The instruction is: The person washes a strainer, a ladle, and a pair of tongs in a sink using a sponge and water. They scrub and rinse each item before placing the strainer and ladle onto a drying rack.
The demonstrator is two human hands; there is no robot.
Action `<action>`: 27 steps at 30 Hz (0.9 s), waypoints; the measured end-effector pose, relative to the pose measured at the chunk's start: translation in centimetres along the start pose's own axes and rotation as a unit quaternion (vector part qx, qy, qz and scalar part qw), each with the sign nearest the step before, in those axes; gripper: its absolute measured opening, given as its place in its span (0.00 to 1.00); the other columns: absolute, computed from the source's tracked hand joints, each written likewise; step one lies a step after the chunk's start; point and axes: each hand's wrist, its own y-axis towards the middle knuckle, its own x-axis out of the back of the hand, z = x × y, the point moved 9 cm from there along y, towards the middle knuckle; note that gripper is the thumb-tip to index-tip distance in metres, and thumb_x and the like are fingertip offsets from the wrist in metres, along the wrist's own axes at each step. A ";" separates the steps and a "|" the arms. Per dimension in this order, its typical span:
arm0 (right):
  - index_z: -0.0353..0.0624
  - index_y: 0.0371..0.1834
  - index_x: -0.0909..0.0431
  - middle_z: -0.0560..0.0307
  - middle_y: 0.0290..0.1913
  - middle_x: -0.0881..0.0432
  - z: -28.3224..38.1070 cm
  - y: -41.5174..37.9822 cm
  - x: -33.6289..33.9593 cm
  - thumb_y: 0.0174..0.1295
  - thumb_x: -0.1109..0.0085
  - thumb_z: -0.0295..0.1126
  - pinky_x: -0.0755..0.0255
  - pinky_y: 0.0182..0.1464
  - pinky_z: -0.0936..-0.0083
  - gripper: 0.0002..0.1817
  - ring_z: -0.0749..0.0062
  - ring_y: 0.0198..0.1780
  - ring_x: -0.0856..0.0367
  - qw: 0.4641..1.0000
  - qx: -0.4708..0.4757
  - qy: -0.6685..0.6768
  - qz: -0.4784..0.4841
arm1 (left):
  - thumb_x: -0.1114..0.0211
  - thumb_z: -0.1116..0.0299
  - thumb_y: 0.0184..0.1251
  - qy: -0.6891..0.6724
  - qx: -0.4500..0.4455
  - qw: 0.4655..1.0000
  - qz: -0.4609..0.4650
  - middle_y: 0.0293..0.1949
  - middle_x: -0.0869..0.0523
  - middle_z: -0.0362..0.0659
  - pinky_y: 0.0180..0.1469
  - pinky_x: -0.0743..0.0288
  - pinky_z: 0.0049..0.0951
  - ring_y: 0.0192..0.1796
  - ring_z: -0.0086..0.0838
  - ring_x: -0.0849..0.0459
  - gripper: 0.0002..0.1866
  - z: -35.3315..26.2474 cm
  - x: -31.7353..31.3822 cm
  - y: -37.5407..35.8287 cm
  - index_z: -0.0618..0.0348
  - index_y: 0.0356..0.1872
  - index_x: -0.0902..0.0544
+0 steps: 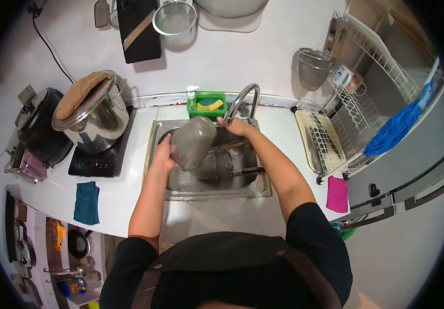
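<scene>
My left hand (165, 154) grips the left edge of a rounded, greyish, shiny bowl (195, 143), tilted up over the sink (155, 185). Motion and glare blur its surface. At the sink's back, my right hand (234, 126) closes around the lower end of the curved faucet (243, 91), with the thumb on its left side. Beneath my right forearm lie metal cookware pieces, one with a long dark handle (247, 171). Parts of them are hidden by the bowl and arm.
Behind the sink sits a green caddy (206, 110) with a sponge (210, 104). A steel pot (98, 121) stands on an induction cooker (98, 159) at left, beside a teal cloth (86, 203). On the right are a dish rack (353, 105) and a pink cloth (337, 194).
</scene>
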 end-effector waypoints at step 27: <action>0.34 0.16 0.24 0.48 0.15 0.23 19.0 -11.3 39.7 0.48 0.56 0.31 0.27 0.29 0.70 0.14 0.62 0.21 0.21 0.865 0.101 -0.096 -0.482 | 0.33 0.72 0.44 0.571 -0.661 0.487 0.007 0.57 0.43 0.58 0.55 0.41 0.43 0.57 0.52 0.39 0.30 -2.0 -5.1 -17.1 0.55 0.52 0.35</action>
